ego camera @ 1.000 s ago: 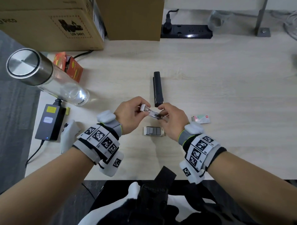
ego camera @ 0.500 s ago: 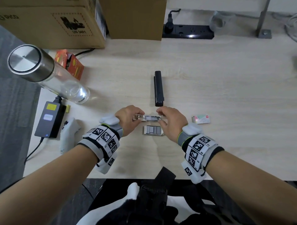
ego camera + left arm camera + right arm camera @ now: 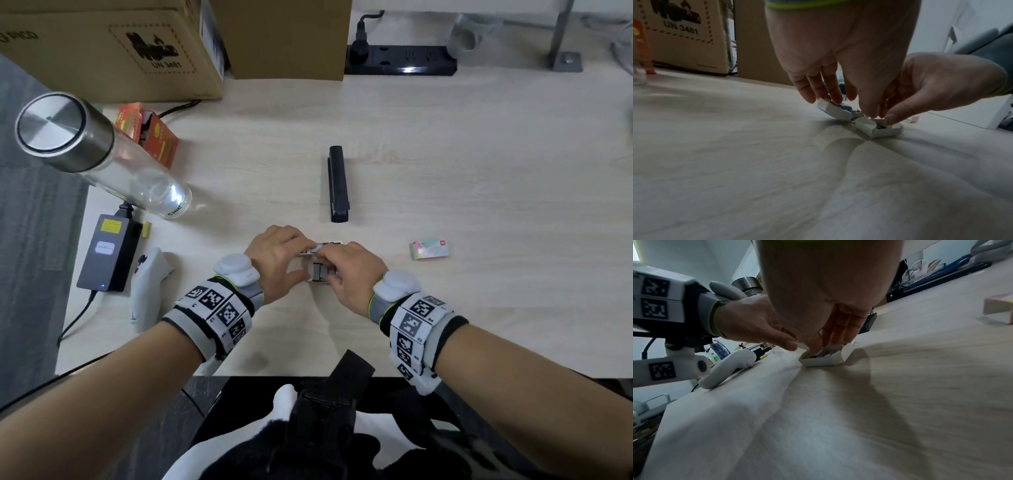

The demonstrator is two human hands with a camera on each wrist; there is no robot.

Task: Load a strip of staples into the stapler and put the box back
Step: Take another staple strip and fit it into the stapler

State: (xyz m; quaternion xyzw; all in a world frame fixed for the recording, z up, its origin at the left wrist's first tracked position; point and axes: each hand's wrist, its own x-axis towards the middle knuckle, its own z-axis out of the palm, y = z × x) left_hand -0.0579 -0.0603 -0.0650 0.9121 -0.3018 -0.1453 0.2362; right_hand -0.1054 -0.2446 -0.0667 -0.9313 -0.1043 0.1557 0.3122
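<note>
Two small white staple trays lie side by side on the table near its front edge. My left hand pinches the far tray between fingers and thumb. My right hand pinches at the near tray, which holds grey staples, with its thumb tip inside and its fingers behind the far wall. The black stapler lies closed just beyond the hands, untouched. A pink and green box sleeve lies to the right. Both hands cover much of the trays in the head view.
A glass bottle with a steel cap stands at the left, with a red carton behind it. A power adapter and a white controller lie at the front left. Cardboard boxes and a power strip line the back.
Both hands held one tray above the table a second ago. They have lowered it to the table just beyond the other tray, and my right hand has shifted onto the near tray.
</note>
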